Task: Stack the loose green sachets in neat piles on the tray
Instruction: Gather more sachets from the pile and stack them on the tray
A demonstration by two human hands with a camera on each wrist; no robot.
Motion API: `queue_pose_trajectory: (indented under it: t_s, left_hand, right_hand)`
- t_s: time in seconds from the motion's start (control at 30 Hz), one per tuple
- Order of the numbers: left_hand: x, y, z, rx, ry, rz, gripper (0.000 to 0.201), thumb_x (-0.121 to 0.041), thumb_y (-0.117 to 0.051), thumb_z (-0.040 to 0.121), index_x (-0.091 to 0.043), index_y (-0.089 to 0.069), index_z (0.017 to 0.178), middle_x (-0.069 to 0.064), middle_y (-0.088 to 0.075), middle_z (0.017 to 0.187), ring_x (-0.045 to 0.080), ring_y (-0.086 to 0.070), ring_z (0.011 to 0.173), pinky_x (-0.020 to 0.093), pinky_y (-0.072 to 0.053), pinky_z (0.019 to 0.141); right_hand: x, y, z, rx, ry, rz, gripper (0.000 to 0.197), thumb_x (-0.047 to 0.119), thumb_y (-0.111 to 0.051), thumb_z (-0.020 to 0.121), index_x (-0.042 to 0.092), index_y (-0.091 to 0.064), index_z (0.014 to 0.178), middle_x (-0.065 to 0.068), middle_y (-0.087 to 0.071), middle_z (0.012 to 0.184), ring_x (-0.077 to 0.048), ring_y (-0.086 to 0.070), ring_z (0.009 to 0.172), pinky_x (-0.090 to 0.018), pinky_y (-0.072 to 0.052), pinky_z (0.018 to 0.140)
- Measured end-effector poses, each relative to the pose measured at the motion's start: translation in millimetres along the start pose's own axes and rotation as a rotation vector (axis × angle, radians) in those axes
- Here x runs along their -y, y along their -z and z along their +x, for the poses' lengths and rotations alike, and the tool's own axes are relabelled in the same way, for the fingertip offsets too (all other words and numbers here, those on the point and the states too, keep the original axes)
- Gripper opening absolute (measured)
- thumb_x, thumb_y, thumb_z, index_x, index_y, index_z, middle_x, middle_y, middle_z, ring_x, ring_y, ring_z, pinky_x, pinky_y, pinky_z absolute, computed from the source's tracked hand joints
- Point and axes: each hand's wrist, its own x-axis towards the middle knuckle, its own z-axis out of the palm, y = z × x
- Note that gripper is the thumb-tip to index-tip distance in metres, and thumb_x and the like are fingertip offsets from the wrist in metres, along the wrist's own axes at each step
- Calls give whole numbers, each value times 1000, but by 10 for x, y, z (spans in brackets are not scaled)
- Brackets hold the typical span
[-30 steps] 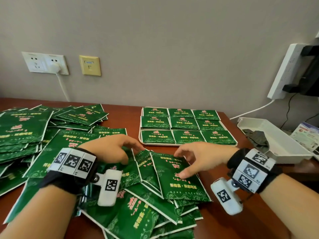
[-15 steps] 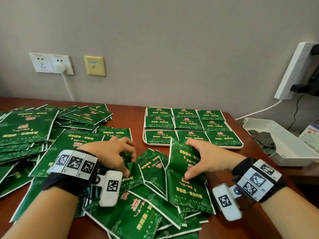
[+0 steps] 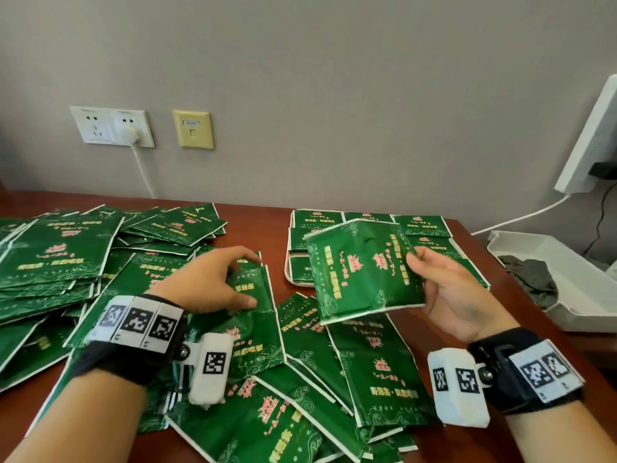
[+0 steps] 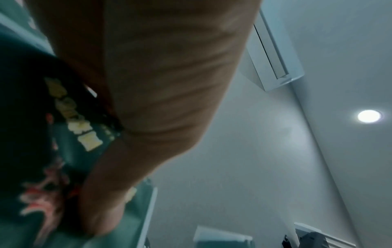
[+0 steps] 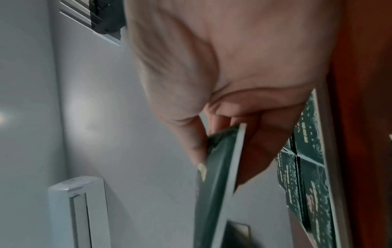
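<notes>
Step in hand: transfer from heap to tray. The right hand [image 3: 457,295] pinches one sachet [image 3: 360,269] by its right edge, lifted above the counter [image 3: 253,225] in front of the tray [image 3: 287,279]. The left hand [image 3: 207,282] curls its fingers round another sachet's edge in the loose heap [image 3: 300,379] (grip partly hidden). Next move, as judged: lower the raised sachet squarely onto one tray pile, edges aligned.

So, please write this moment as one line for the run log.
right hand: holds sachet above tray | left hand: grips sachet in loose pile | placing: not yet done
</notes>
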Motion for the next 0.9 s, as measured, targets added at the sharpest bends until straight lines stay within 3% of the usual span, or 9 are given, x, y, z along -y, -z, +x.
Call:
queue_pose_trajectory:
  t_s: [0.1,0.17,0.3,0.4,0.5,0.63,0.73,0.8,0.9]
  left_hand:
    - [7,68,-4,-98,-10,-95,38,-26,-81,80,-36,-64,113,4,-69,96,19,-73,71,33,-61,66]
    - [20,140,-15,-154,30,-236,17,-28,-76,84,-21,-72,98,6,-76,85,19,-74,69,34,-59,66]
    - [122,268,-55,-225,120,-661,21,-27,-71,85,-6,-66,83,14,-68,71,24,-65,56,33,-56,60]
    - [87,301,-92,-182,157,-896,6,-16,-62,93,-14,-64,98,14,-68,75,22,-66,54,33,-58,53]
    - [-11,239,-107,-108,130,-948,23,-6,-53,97,-18,-64,113,15,-68,83,20,-68,58,32,-59,49]
    - [-157,49,-145,92,93,-891,35,6,-53,91,-13,-62,118,19,-72,101,27,-72,78,33,-60,54]
    - [-243,-101,-149,197,69,-565,42,4,-65,87,-20,-63,122,15,-71,110,20,-73,76,26,-58,57]
    - [-251,-169,-111,210,29,-234,46,-10,-74,86,-32,-60,124,-1,-68,114,9,-72,72,24,-56,64]
    - [-221,-220,-57,169,6,-7,59,-32,-82,79,-46,-54,129,-16,-58,119,3,-60,102,33,-51,95]
  right_hand:
    - [-5,33,-61,53,-56,-48,58,-2,-61,79,14,-53,134,-20,-70,119,-26,-74,90,-33,-63,70]
    - [-15,38,-92,85,-105,-99,81,-13,-65,74,26,-48,143,-26,-51,140,-24,-74,92,-31,-61,73]
    - [-5,-25,-147,94,-85,-151,102,-20,-65,67,45,-46,144,-7,-19,159,-16,-69,107,-30,-57,82]
    - [82,-6,-212,104,-78,-123,83,-16,-57,70,30,-53,140,-5,-54,138,-17,-74,93,-28,-60,67]
    - [53,19,-202,144,-179,-168,56,-9,-61,78,12,-57,131,-23,-70,117,-32,-71,91,-44,-61,80]
    - [-134,-58,-159,137,-211,-658,85,9,-81,76,35,-43,146,-1,-38,155,-23,-30,146,-49,-21,123]
    - [-232,-51,-109,147,-270,-839,104,35,-97,54,34,-45,144,0,-62,137,-19,-58,127,-47,-40,114]
    - [-252,-30,-91,120,-252,-868,78,24,-95,62,27,-58,130,2,-75,112,-15,-71,102,-44,-52,101]
    - [-232,-33,-100,94,-197,-996,68,25,-94,66,32,-59,124,10,-64,120,-9,-66,105,-34,-53,98]
